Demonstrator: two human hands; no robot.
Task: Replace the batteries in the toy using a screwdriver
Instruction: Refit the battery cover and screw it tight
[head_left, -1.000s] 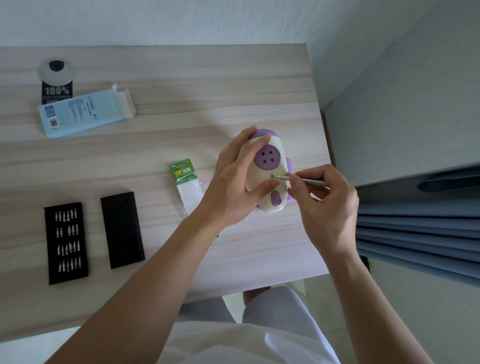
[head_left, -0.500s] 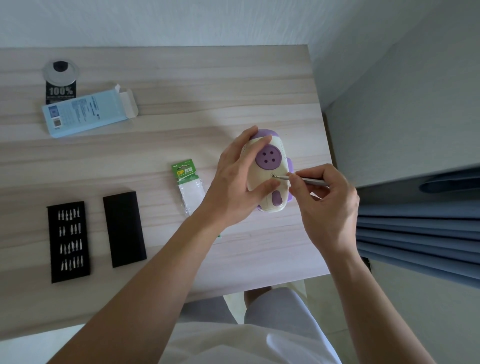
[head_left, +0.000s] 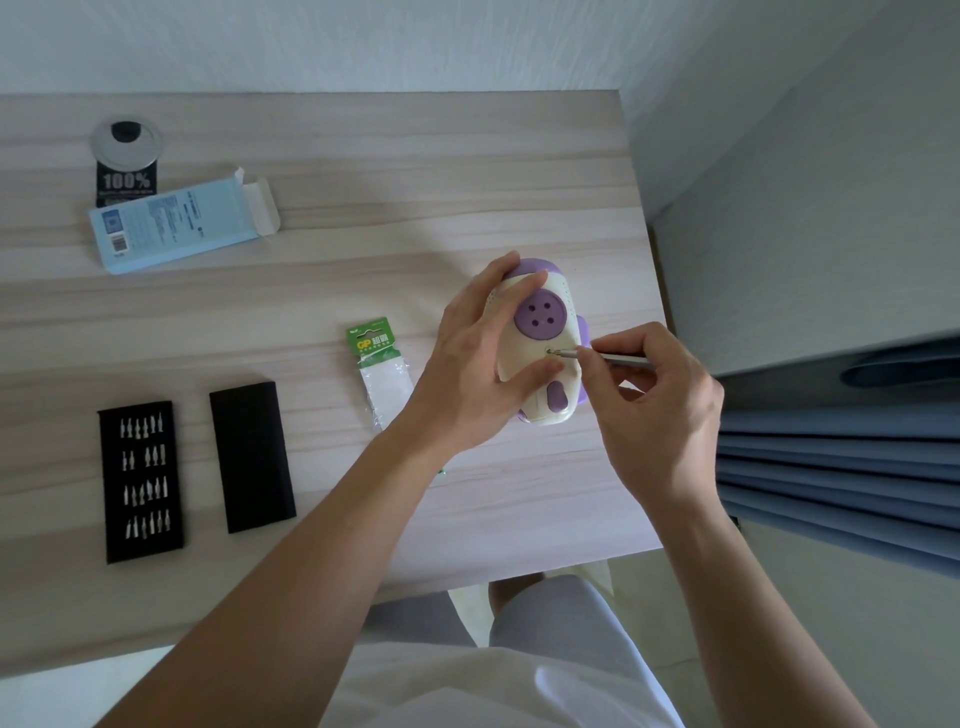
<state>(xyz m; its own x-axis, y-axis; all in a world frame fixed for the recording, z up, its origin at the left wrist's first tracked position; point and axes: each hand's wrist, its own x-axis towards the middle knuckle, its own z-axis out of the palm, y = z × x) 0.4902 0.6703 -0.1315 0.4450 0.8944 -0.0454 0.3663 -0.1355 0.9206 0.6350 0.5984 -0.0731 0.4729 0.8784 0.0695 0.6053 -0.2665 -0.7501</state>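
One screw (head_left: 549, 351) mattered. The purple-and-cream toy (head_left: 563, 306) stood propped on the desk (head_left: 363, 270), long axis running away from me. My left hand (head_left: 467, 384) gripped the toy's left side, fingers curled over its far end, thumb just below the screw. My right hand (head_left: 660, 410), on the toy's right, pinched the screwdriver (head_left: 618, 359); shaft crosswise to the toy's axis, tip seated in the screw. GP battery pack (head_left: 376, 358) lay left of the toy. Turning, I judged, belonged to the right hand.

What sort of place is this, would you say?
Probably a bedroom or home office: a pale wooden desk with a cable grommet stands against a plain white wall, with pleated blue curtains beside it.
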